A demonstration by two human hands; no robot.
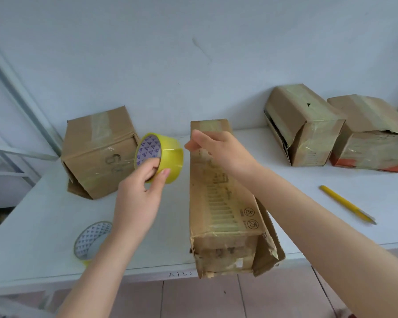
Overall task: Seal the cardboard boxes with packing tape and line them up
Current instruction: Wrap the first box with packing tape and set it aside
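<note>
The left hand [143,187] gripped a roll of yellow packing tape [163,157], thumb on its outer face and fingers hooked inside the white core printed with purple triangles, holding it above the white counter [331,180]. Just to the right of the roll, the right hand [218,148] hovered over the far end of a long, narrow brown cardboard box [221,203]. Its fingertips [190,145] were drawn together as in a pinch; whether a tape end lay between them could not be told. The long box lay lengthwise in the middle of the counter, its near end jutting past the front edge, with one side flap hanging loose on the right. A squat brown cardboard box [99,152], taped across its top, stood behind the roll on the left, its lower flaps splayed. Two more taped, crumpled cardboard boxes [301,125] [372,138] stood side by side at the back right, near the pale wall. A second tape roll [92,239] rested near the counter's front left edge, partly hidden by the left forearm. A slim yellow pen-like tool [347,204] lay on the right, well apart from the boxes.
</note>
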